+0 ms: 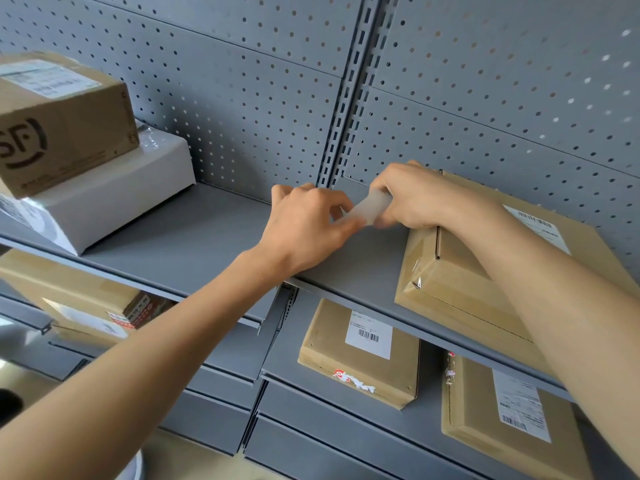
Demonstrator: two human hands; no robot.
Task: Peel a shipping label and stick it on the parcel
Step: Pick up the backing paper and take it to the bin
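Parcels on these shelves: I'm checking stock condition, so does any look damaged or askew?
Mostly tidy. The parcel under the right hand has loose, wrinkled clear tape at its near corner. The box on the shelf below carries a torn red-and-white sticker remnant. Both hands hold a small translucent label strip.

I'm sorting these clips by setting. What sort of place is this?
Probably a parcel storeroom or courier pickup point. Grey metal shelving with a perforated back panel holds many cardboard parcels with barcode labels, and both hands, left hand and right hand, hold a small pale label strip.
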